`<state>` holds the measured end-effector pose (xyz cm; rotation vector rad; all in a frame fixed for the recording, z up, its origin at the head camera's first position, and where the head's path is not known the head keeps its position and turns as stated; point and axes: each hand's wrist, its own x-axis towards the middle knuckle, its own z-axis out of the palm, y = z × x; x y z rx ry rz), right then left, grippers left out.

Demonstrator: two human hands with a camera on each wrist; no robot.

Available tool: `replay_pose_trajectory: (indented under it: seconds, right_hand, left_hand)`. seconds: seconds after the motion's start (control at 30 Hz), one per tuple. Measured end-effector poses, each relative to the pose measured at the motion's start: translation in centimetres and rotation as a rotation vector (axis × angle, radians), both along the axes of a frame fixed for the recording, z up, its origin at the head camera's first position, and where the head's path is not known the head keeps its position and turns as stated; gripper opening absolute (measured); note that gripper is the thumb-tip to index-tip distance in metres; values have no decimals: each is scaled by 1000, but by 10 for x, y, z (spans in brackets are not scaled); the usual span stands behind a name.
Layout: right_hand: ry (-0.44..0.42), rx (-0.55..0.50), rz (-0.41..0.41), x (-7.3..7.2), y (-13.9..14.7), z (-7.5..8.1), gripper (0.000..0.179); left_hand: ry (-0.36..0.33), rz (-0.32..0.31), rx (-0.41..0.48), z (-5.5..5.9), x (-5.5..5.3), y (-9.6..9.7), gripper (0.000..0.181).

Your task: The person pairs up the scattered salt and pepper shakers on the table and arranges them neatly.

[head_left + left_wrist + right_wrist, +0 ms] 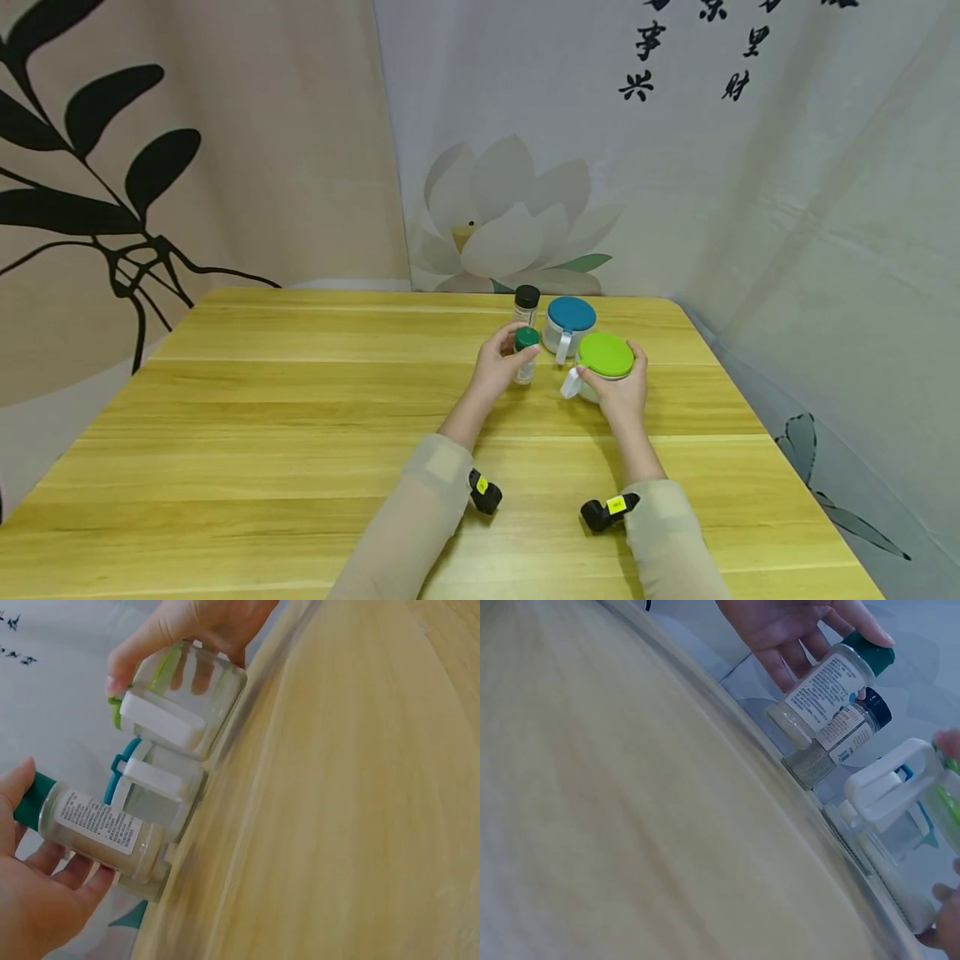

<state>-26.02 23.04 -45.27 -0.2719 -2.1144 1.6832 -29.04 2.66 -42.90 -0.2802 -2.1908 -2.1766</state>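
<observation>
My left hand grips a clear spice shaker with a green cap, its thumb at the cap and its fingers behind the bottle. Whether the shaker's base touches the table I cannot tell. In my right hand is a glass seasoning jar with a lime-green lid and a white handle, held round its sides. Just behind the first shaker stands a black-capped spice shaker with a printed label. Beside it is a second glass jar, blue-lidded, its white handle facing me.
All the containers are grouped near the far edge of the wooden table, right of its middle. A printed curtain hangs behind it. Small black cameras sit at both wrists.
</observation>
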Motion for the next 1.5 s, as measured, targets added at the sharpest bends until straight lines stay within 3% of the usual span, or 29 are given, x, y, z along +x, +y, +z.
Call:
replay_pose_trajectory:
  seconds: [0.57, 1.2, 1.5]
  right_hand:
    - [-14, 29, 39, 3, 1, 3, 97]
    - [7, 49, 103, 5, -4, 11, 96]
    - [1, 46, 144, 7, -8, 17, 95]
  left_hand:
    - [14, -22, 6, 7, 7, -9, 46]
    - [16, 6, 15, 12, 12, -22, 47]
    - [-30, -1, 19, 18, 13, -32, 46]
